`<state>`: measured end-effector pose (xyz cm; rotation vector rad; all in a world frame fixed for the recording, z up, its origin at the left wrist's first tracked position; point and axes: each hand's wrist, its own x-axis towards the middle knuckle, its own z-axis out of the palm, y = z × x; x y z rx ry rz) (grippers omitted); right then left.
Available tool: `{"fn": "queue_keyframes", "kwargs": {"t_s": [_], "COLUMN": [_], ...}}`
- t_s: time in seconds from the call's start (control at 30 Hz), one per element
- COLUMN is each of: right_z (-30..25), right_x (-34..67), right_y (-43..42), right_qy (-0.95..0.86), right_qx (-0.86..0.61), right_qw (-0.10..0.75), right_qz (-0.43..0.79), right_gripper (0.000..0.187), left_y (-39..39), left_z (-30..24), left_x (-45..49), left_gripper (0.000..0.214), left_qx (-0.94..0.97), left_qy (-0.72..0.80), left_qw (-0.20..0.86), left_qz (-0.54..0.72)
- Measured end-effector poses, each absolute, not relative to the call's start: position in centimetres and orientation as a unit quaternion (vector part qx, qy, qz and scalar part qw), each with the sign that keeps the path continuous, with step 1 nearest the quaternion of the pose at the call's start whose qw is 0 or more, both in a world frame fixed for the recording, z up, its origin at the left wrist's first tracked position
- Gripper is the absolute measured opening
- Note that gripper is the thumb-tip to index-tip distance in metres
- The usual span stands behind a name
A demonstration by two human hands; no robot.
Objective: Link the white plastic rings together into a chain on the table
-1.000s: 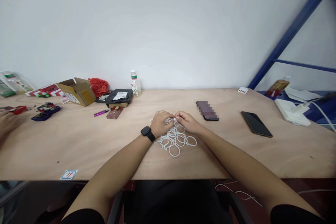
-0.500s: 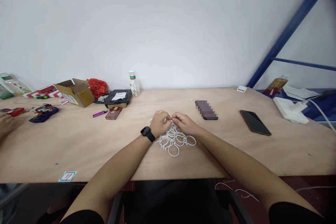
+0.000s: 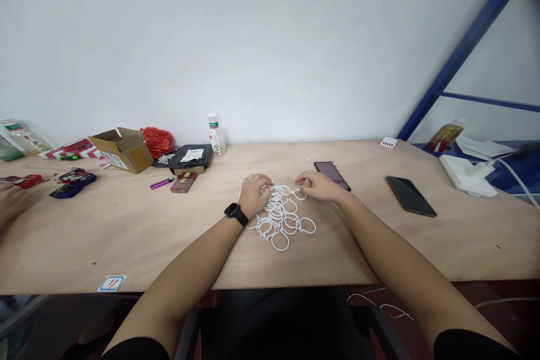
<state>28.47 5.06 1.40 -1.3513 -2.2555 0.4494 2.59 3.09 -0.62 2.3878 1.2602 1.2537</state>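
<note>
A heap of several white plastic rings [image 3: 282,218] lies on the wooden table [image 3: 135,230] in front of me. My left hand [image 3: 254,193], with a black watch on its wrist, rests curled at the heap's far left edge, fingers closed on the rings there. My right hand [image 3: 317,185] sits to the right of the heap and pinches one white ring [image 3: 299,194] between thumb and fingers. The two hands are apart.
Two dark phones [image 3: 332,175] [image 3: 410,196] lie right of my hands. At back left are a cardboard box [image 3: 122,148], a red bag, a black parcel [image 3: 190,157], a small bottle [image 3: 215,134], a purple lighter [image 3: 161,183]. Another person's hand [image 3: 9,202] shows at the left edge. A blue frame [image 3: 464,48] stands right.
My hands were together over the heap's far side; now the right hand has drawn away to the right with one ring pinched in it. The left hand stays on the heap.
</note>
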Motion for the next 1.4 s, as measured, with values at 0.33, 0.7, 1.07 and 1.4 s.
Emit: {"fn": "queue_keyframes", "kwargs": {"t_s": [0.33, 0.7, 1.07, 1.4], "right_z": [0.1, 0.5, -0.2, -0.1], "right_x": [27.5, 22.4, 22.1, 21.6], "right_y": [5.3, 2.0, 1.9, 1.5], "right_qy": [-0.863, -0.82, -0.834, -0.85], "right_qx": [-0.454, -0.374, -0.357, -0.325], "right_qw": [0.182, 0.397, 0.397, 0.395], "right_qz": [0.129, 0.17, 0.142, 0.124], "right_gripper": [0.014, 0.015, 0.021, 0.019], "left_y": [2.9, 2.9, 2.3, 2.7], "left_z": [-0.5, -0.4, 0.2, 0.3], "left_x": [2.7, 2.9, 3.1, 2.8], "left_gripper": [0.017, 0.015, 0.01, 0.013], "left_qx": [0.798, 0.837, 0.827, 0.806], "left_qy": [0.432, 0.348, 0.374, 0.355], "left_qw": [0.083, 0.101, 0.115, 0.124], "left_qz": [0.413, 0.41, 0.404, 0.458]}}
